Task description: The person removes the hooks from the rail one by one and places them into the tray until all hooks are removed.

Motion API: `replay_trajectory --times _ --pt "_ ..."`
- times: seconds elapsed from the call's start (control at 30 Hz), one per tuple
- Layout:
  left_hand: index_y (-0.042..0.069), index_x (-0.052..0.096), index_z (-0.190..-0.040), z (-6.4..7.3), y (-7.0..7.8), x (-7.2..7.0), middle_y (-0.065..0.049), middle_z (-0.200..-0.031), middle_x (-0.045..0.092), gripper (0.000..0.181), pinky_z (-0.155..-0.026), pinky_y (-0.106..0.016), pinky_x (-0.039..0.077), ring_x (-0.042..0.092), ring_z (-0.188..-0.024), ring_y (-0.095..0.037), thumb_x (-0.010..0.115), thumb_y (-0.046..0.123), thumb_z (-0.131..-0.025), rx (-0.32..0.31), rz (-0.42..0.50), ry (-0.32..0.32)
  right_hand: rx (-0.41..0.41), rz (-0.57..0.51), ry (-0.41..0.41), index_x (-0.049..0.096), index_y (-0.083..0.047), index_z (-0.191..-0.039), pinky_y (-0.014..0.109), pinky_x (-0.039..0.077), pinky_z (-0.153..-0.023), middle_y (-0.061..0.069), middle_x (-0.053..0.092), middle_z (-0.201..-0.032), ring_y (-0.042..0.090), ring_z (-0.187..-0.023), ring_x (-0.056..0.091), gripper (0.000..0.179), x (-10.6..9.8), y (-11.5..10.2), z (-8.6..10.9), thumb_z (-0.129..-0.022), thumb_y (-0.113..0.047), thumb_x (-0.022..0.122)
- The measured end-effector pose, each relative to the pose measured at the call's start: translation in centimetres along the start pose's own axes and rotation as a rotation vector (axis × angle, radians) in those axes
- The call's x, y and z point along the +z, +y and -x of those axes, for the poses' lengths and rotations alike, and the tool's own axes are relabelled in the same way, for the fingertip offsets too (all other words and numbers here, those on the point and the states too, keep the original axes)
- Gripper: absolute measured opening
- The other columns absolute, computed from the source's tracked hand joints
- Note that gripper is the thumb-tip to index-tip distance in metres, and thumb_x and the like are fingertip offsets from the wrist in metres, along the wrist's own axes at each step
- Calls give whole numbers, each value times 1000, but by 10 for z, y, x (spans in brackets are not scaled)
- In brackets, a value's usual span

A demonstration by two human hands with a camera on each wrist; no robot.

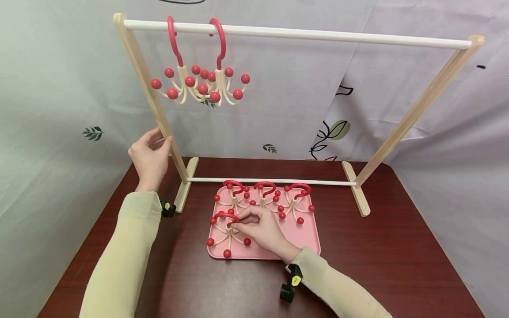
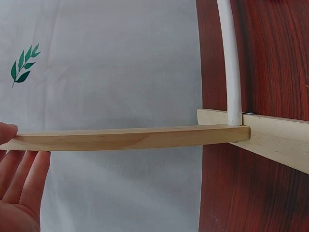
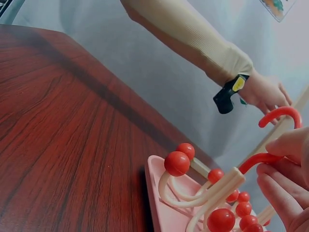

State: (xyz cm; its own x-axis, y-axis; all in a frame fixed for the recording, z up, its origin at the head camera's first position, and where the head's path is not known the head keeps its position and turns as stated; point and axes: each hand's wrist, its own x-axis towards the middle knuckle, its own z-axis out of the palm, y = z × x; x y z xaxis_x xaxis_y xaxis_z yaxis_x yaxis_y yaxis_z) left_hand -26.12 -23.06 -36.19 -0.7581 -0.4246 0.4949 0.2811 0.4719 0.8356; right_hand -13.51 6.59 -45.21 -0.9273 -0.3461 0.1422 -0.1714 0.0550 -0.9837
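My right hand (image 1: 265,229) pinches the red hook of a small hanger (image 1: 229,231) at the tray's front left corner. In the right wrist view, thumb and fingers close on that red hook (image 3: 260,158), above cream prongs tipped with red balls. The pink tray (image 1: 298,240) lies under this hanger and bears three more of the same kind along its back, partly hidden behind my hand. My left hand (image 1: 150,155) grips the left wooden post (image 1: 140,66) of a rack; in the left wrist view, thumb and fingers lie on opposite sides of the post (image 2: 120,140).
Two matching hangers, one left (image 1: 182,77) and one right (image 1: 219,79), hang side by side from the white top rail (image 1: 318,34). A lower white rod (image 1: 270,180) runs close behind the tray. The rack's right foot (image 1: 356,190) stands on the dark wooden table (image 1: 397,256).
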Motion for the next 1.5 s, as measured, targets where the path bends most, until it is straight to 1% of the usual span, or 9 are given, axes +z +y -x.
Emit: replay_trajectory --times 0.17,0.47,0.73,0.9,1.03,1.17,1.23,1.3,1.5 --pt "12 73 -128 0 0 -1 -7 -117 74 36 -87 -27 58 72 -102 -15 75 23 -94 2 -12 4 -5 5 -7 72 5 -104 25 60 -77 10 75 -102 21 -90 74 23 -1 2 0 -87 -6 82" --pt "13 73 -128 0 1 0 -7 -117 74 35 -87 -27 58 72 -101 -16 75 23 -94 -1 -18 6 -24 35 13 74 4 -101 29 61 -81 10 75 -102 23 -89 75 19 -2 3 -4 -86 -5 83" --pt "12 73 -128 0 3 0 -7 -117 74 35 -87 -27 58 72 -102 -15 75 23 -94 1 -25 4 -20 29 7 73 5 -104 30 60 -83 11 74 -104 22 -91 75 24 -3 3 -5 -86 -6 84" --pt "12 73 -128 0 3 0 -7 -117 74 35 -87 -27 58 72 -102 -16 75 22 -94 -6 -19 4 -3 -6 -5 74 0 -113 31 59 -86 14 73 -112 28 -98 73 30 -6 1 -2 -85 -5 84" --pt "12 73 -128 0 3 0 -7 -117 74 35 -86 -26 58 72 -102 -15 75 22 -94 -11 -14 2 0 -33 -9 72 2 -121 31 58 -89 15 72 -116 31 -103 72 38 -10 -2 0 -85 -4 84" --pt "12 73 -129 0 2 0 -7 -117 74 36 -87 -27 58 72 -102 -15 75 23 -94 -16 -16 -2 -28 -47 14 72 0 -121 32 58 -90 16 72 -118 31 -106 71 39 -14 -11 0 -84 -4 85" --pt "12 72 -129 0 2 0 -7 -118 73 36 -87 -27 58 72 -102 -15 75 23 -94 -13 -19 -2 -53 -55 22 73 -1 -120 34 58 -91 16 72 -118 34 -108 70 39 -17 -18 0 -84 -5 85" --pt "12 72 -129 0 2 -1 -7 -118 73 36 -87 -27 58 72 -102 -15 75 23 -95 -11 -20 -2 -74 -49 32 73 -3 -121 37 57 -92 13 72 -118 35 -109 69 39 -20 -28 -1 -84 -7 85" --pt "13 73 -129 1 2 -1 -6 -118 74 36 -87 -27 58 72 -102 -15 75 23 -94 -6 -13 0 -176 41 79 74 -13 -122 49 54 -97 2 73 -119 24 -110 69 38 -39 -64 -8 -85 -11 85"
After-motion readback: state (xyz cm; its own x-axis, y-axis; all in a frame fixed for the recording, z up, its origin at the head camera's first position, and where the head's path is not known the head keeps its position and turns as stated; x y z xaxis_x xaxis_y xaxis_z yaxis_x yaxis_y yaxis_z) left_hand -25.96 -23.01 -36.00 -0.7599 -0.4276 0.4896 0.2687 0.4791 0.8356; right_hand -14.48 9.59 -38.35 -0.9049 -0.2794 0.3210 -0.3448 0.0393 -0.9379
